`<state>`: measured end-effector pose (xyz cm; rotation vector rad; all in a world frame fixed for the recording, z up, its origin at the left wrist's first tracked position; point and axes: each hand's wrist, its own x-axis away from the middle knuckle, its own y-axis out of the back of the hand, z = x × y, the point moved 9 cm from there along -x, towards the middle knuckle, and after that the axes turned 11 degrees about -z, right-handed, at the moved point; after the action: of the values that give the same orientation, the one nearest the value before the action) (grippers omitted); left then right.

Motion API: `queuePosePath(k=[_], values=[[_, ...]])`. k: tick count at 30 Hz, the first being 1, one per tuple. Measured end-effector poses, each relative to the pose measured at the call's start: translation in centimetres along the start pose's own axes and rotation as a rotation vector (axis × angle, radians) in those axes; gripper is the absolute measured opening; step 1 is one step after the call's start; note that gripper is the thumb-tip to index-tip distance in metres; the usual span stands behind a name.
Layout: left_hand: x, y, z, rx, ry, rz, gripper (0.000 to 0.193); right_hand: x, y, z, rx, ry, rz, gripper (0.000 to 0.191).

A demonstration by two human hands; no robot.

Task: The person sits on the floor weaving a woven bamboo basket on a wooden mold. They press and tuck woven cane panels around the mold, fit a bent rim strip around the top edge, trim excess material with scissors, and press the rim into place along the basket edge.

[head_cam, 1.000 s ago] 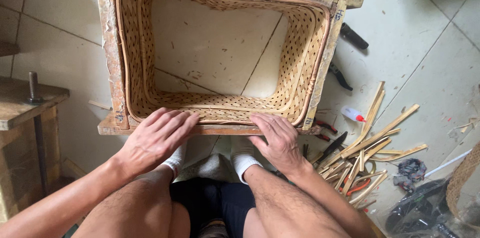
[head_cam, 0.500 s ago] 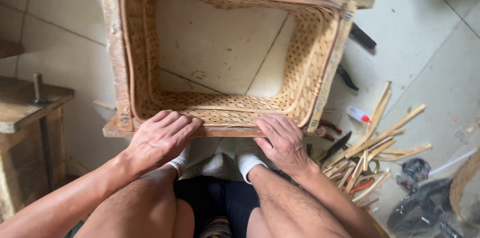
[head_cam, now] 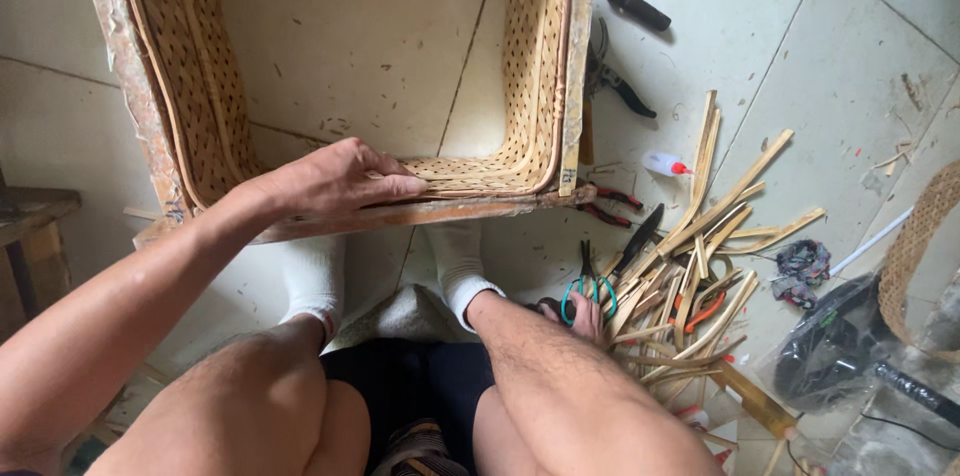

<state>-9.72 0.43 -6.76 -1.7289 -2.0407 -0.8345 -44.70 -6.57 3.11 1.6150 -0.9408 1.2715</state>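
While the left hand point(head_cam: 335, 179) lies flat, fingers together, on the light, stiff basket point(head_cam: 350, 66), the right hand point(head_cam: 580, 316) at four o'clock closes on scissors point(head_cam: 590, 288).

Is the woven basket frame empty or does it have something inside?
Empty: through the woven basket frame only bare floor tile shows; the left hand rests on its near rim.

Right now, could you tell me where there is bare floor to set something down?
Bare tile lies beyond the glue bottle, right of the black pliers, and inside the bottomless woven frame. It is crowded around the bamboo strips, where the right hand grips green scissors.
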Motion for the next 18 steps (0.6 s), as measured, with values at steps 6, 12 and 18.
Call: queuePosePath(k=[6, 12, 18], values=[[0.2, 0.4, 0.7, 0.006, 0.122, -0.027, 0.043, 0.0, 1.7, 1.6, 0.199, 0.365, -0.076, 0.044], [1.0, 1.6, -1.2, 0.023, 0.054, -0.151, 0.038, -13.9, 13.6, 3.6, 0.381, 0.962, -0.37, 0.049], [1.8, 2.4, -3.0, -0.131, -0.107, -0.236, 0.037, -17.8, 16.4, 9.1, 0.56, 1.18, -0.8, 0.054]])
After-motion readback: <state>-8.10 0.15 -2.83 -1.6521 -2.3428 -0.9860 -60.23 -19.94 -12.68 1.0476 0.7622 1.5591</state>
